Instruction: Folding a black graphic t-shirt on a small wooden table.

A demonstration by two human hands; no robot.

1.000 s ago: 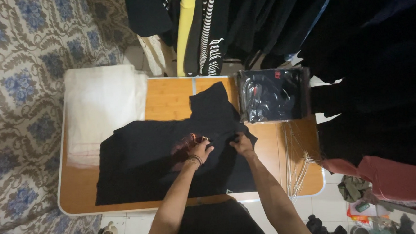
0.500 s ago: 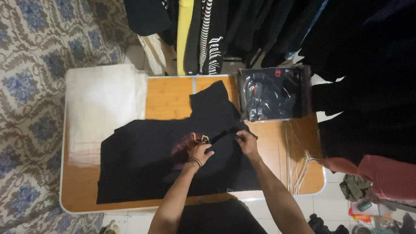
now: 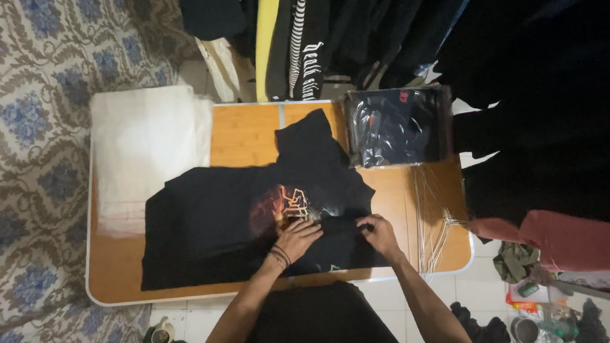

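While the wooden table (image 3: 247,136) carries everything in view, the work is confined to its near half. A black shirt (image 3: 210,225) is spread flat across the table from near the left edge to past the middle, with an orange print (image 3: 279,206) showing face up close to the centre. One part of the shirt is seen reaching up toward the far edge, ending beside a bagged black garment (image 3: 396,126) that rests at the far right corner.

A stack of white fabric (image 3: 147,155) is laid over the far left corner and down the left edge, touching the shirt's upper left part. A bundle of thin pale hangers (image 3: 432,213) is noted along the right edge, apart from the shirt. Dark clothes (image 3: 353,30) are hung beyond the far edge.

The left hand (image 3: 298,238) is pressed flat on the shirt just below the print, fingers extended and not gripping. The right hand (image 3: 376,232) is set on the shirt's right part near the front edge; its fingers are curled onto the cloth, but whether cloth is pinched cannot be told.

Judged from the layout: the shirt is spread and partly smoothed, with the right side apparently being turned in. No finished fold is seen; most folding and any bagging are judged undone.
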